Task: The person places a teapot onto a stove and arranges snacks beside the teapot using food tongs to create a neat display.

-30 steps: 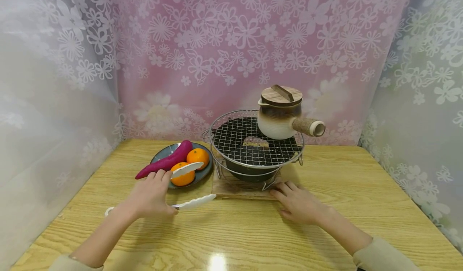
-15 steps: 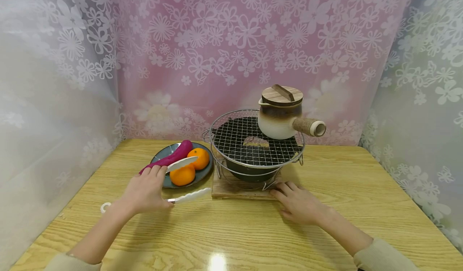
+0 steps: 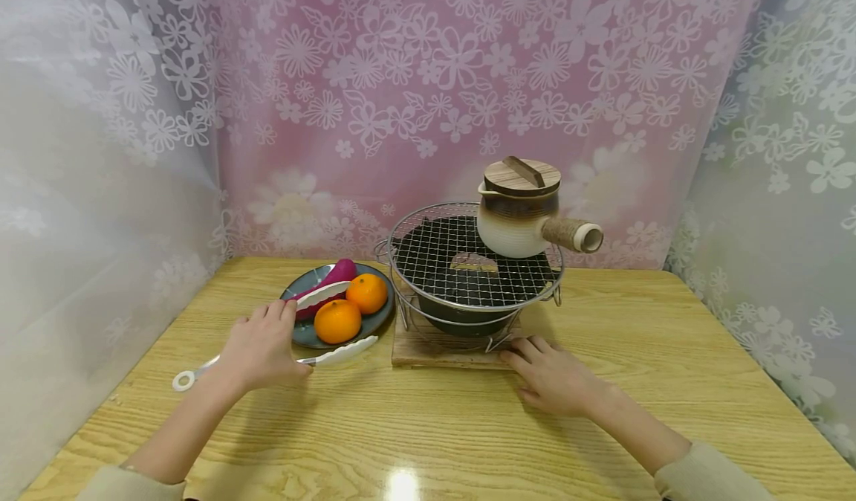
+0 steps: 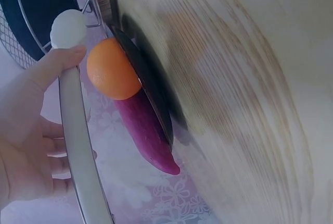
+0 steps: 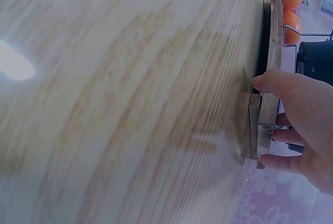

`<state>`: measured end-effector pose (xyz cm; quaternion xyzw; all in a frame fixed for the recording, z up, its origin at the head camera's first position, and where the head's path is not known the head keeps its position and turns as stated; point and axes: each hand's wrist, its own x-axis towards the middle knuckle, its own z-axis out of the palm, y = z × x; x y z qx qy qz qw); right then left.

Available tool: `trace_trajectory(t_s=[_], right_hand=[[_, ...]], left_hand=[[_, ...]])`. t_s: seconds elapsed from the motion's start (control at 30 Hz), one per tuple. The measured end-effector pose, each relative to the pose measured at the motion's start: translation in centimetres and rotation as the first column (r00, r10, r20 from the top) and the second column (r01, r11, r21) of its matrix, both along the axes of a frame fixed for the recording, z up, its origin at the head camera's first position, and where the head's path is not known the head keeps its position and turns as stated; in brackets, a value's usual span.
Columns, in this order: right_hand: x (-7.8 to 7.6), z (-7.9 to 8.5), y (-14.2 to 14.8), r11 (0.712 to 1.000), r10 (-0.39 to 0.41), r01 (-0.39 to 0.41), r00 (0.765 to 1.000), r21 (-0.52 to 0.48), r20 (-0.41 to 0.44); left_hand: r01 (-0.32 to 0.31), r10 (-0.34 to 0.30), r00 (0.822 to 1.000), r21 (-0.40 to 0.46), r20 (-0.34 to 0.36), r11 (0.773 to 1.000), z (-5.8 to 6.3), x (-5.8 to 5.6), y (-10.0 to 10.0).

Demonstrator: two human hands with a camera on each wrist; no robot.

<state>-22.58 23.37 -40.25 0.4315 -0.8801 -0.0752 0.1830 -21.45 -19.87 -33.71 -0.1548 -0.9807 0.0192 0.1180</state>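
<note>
My left hand (image 3: 261, 348) holds white-tipped kitchen tongs (image 4: 83, 146), thumb on one arm and fingers on the other, with the arms spread wide. In the head view one tip overlaps the purple sweet potato (image 3: 342, 270) on the dark plate (image 3: 376, 328); the other is by the plate's near rim. Two mandarin oranges (image 3: 337, 321) sit on that plate, the nearer one lying between the spread tips in this view. Nothing is pinched by the tongs. My right hand (image 3: 551, 375) grips the front right corner of the wooden board (image 3: 438, 357) beneath the grill, thumb at its front edge.
On the board stands a round black grill (image 3: 461, 330) with a wire mesh (image 3: 461, 278) on top. A clay teapot (image 3: 511, 230) with a wooden lid and a twine-wrapped side handle rests at the mesh's right side. Patterned curtains (image 3: 401, 77) enclose the table (image 3: 414, 434).
My left hand has drawn the spread tongs left and slightly away from me, so the tips uncover the nearer orange and more of the plate. The right hand stays on the board.
</note>
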Motion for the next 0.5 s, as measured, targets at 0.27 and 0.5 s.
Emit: trace_trajectory(t_s=[0.27,0.5], right_hand=[[-0.06,-0.08,0.09,1.0,0.007,-0.007,1.0,-0.007,-0.005],[-0.05,-0.24,0.17,0.999,0.022,-0.023,0.999,-0.027,-0.023]], left_hand=[[-0.024,0.024,1.0,-0.012,-0.014,1.0,-0.19,0.07,-0.39],[-0.039,0.039,0.999,-0.027,-0.004,0.999,-0.36,0.13,-0.51]])
